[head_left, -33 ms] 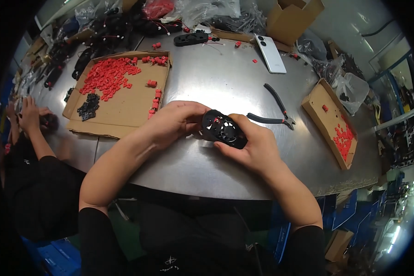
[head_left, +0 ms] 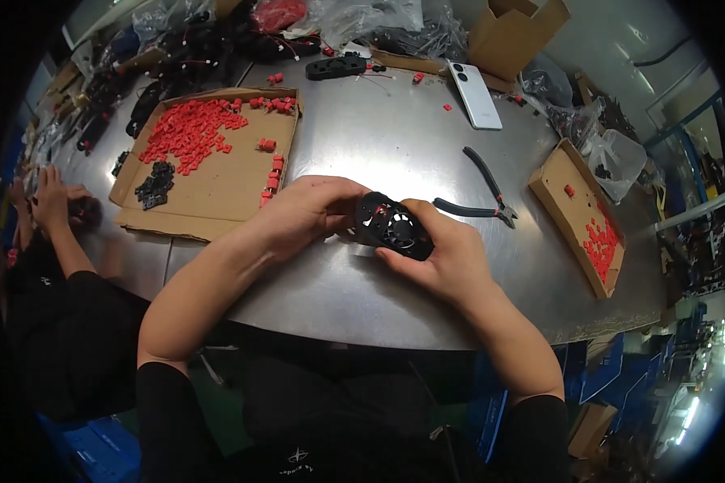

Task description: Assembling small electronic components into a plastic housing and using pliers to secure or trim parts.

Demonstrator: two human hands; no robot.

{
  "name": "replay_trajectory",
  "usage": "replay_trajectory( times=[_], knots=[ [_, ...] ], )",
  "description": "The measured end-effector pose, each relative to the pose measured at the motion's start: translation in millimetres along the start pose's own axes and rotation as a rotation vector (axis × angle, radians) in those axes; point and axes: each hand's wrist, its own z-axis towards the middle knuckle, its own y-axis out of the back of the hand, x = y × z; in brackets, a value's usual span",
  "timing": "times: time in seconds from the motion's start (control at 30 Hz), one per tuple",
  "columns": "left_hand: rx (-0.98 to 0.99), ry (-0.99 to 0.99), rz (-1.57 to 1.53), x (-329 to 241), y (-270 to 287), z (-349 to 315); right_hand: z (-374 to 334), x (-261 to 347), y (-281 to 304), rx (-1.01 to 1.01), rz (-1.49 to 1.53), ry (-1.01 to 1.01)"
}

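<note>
Holding centre stage over the steel table (head_left: 362, 302), both hands are gripping one black housing (head_left: 396, 229): the right hand (head_left: 459, 251) is wrapping its right side, thumb along the near edge, and the left hand (head_left: 302, 211) is closing its fingers on the left end. Those fingers are hiding that end, so whether they're also pinching a smaller part, I can't tell.

A round fan (head_left: 403, 231) is already sitting in the housing, and a spot of red is showing beside it. So I'm judging this one as partly put together, with nothing here proving it finished.

Just right of the hands, the cutters (head_left: 485, 174) are lying with handles spread. To the left, a shallow box (head_left: 225, 185) is holding plenty of loose red pieces (head_left: 187, 133) and a clump of black clips (head_left: 155, 187); well off to the right, a tray (head_left: 557, 171) is carrying more red bits (head_left: 601, 243). That stock is looking far from used up.

Farther back, a second casing (head_left: 336, 67) is lying untouched, and a white phone (head_left: 475, 98) is resting by the carton (head_left: 514, 39). Over at far left, a co-worker's hand (head_left: 52, 201) is working separately.
</note>
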Motion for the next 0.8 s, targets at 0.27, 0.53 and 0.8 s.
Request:
replay_trajectory(
  times=[0.27, 0.53, 0.8],
  knots=[
    [-0.047, 0.019, 0.211, -4, -3, -7, -1, 4, -2, 0.047, -0.008, -0.022],
    [-0.022, 0.013, 0.715, -9, 1, -5, -7, 9, -2, 0.096, -0.176, -0.051],
    [-0.103, -0.473, 1.173, 5, 1, -13, -4, 14, -5, 0.167, -0.253, -0.050]
  ],
)
